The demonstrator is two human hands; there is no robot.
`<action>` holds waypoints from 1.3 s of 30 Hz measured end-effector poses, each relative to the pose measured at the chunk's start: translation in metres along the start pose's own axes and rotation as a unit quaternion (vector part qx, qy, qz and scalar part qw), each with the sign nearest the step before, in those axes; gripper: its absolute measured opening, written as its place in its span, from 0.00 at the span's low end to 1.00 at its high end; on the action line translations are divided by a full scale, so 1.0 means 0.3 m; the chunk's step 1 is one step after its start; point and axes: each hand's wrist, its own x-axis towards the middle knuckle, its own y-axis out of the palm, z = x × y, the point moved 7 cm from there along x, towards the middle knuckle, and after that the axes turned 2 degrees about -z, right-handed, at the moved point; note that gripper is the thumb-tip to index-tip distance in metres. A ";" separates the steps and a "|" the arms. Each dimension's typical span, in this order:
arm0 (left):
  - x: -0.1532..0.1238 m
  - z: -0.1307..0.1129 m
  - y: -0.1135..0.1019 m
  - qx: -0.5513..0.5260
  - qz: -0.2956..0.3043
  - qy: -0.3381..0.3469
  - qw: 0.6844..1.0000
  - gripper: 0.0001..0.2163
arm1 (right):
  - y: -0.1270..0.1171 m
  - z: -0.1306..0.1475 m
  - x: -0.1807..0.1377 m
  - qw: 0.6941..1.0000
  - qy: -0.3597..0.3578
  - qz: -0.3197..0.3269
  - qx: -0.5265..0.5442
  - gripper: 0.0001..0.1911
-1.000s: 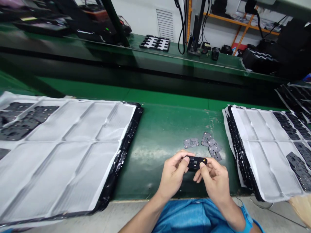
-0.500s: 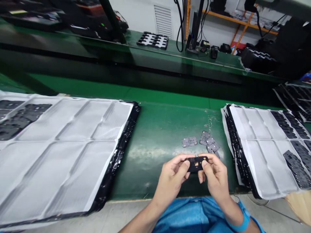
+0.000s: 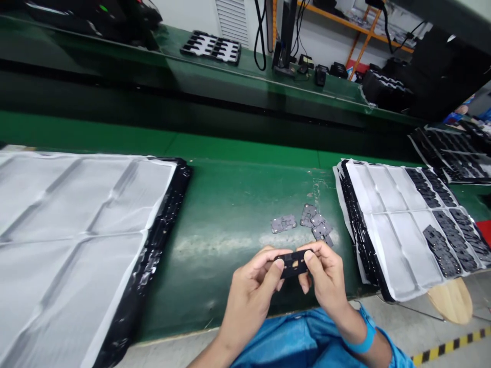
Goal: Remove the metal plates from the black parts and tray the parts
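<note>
My left hand [image 3: 251, 291] and my right hand [image 3: 326, 278] together pinch a small flat black plastic part [image 3: 293, 261] with cut-out holes, thumbs on its top face, just above the near edge of the green bench. Several similar grey parts [image 3: 316, 225] lie loose on the bench right behind my hands, with one more grey part [image 3: 284, 223] to their left. A blue band sits on my right wrist.
A big black tray lined with white sheet [image 3: 76, 220] lies at the left. A second lined tray [image 3: 399, 225] at the right holds rows of dark parts. Beyond runs a dark conveyor channel, then a far bench with a small parts tray [image 3: 210, 47], cables and black boxes.
The view has swung right and down, so both trays sit further left in the picture. My hands keep hold of the black part, now turned flatter with thumbs on top.
</note>
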 end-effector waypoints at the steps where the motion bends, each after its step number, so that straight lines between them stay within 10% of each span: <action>1: -0.001 0.001 -0.001 0.005 0.003 0.003 1.000 0.13 | 0.001 0.001 -0.002 1.000 -0.003 0.004 0.005 0.18; 39: -0.031 0.069 -0.015 0.006 0.023 -0.039 0.999 0.15 | 0.009 0.027 -0.024 0.996 0.082 0.000 -0.016 0.23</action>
